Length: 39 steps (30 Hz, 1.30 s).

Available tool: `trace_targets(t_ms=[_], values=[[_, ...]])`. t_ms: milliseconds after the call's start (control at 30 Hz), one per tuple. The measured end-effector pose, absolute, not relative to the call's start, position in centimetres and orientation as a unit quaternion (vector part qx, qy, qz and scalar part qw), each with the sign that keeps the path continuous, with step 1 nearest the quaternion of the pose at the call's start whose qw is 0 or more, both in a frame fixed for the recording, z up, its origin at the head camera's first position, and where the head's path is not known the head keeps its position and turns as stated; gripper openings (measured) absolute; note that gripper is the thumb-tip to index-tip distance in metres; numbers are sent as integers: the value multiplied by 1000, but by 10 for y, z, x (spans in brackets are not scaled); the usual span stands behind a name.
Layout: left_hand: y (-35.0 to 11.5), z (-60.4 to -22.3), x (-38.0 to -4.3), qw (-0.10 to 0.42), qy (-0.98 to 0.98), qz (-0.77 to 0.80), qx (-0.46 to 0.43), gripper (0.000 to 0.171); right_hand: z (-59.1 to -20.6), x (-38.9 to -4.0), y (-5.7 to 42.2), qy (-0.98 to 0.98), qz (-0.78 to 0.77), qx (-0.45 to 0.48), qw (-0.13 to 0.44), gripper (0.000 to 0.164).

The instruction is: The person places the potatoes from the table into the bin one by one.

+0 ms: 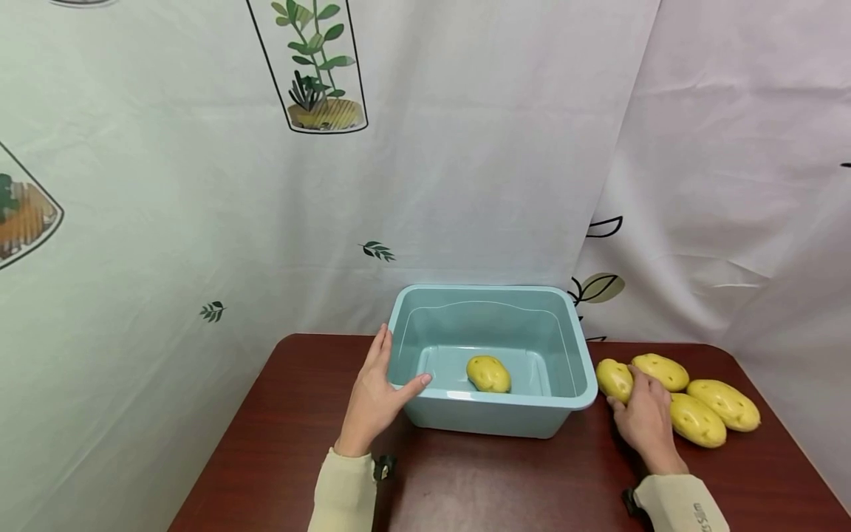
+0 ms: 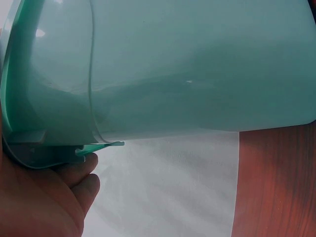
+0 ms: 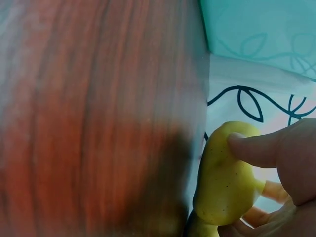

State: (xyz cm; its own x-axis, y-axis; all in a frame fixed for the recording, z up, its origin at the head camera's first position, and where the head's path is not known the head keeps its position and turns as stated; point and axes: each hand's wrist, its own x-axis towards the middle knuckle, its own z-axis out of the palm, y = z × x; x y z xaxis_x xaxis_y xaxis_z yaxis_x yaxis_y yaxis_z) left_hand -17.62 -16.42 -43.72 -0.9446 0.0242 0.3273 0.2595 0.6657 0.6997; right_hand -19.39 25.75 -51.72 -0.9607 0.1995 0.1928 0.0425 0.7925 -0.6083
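Sleeves, two, pale cream: left sleeve (image 1: pixel 344 493) behind the left hand, right sleeve (image 1: pixel 681 504) behind the right, lettered; a dark wrist device (image 1: pixel 384 467) at the left cuff, a second dark device (image 1: pixel 631 502) at the right. Counter (image 1: pixel 459 491), dark red-brown, wood-grained, beneath both hands. Left hand (image 1: pixel 374 405): thumb and fingers spread apart, thumb across the front rim, straight fingers along the left side of the tub, at its near corner. Right hand (image 1: pixel 645 420): pinching the held potato (image 1: pixel 613 379), yellow, between thumb and fingers; whether this piece is clear of the counter is hard to tell. Tub (image 1: pixel 492 420), pale blue-green, rectangular, upright, between the hands and reaching beyond them. Near potato (image 1: pixel 698 421), just right of the right hand, lying lengthwise; outer potato (image 1: pixel 726 404), beside it, farther right. Tub potato (image 1: pixel 488 374), one, on the tub floor, to the right of the left hand. Far potato (image 1: pixel 661 371), just beyond the right hand's fingers. Cloth backdrop (image 1: pixel 465 177), whitish, beyond everything, printed with leaves and potted plants (image 1: pixel 326 70).
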Motion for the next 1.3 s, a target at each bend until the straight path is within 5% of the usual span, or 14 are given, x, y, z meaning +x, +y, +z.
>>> trace_targets(t_ms=[400,1300], values=[[-164,-438,-178,144,-900,-404,-80,108,-513,-191,257,-927,329,-58,169,68],[-164,-438,-176,149,-902,-397,-79,108,-491,-182,248,-922,347,-59,160,71]])
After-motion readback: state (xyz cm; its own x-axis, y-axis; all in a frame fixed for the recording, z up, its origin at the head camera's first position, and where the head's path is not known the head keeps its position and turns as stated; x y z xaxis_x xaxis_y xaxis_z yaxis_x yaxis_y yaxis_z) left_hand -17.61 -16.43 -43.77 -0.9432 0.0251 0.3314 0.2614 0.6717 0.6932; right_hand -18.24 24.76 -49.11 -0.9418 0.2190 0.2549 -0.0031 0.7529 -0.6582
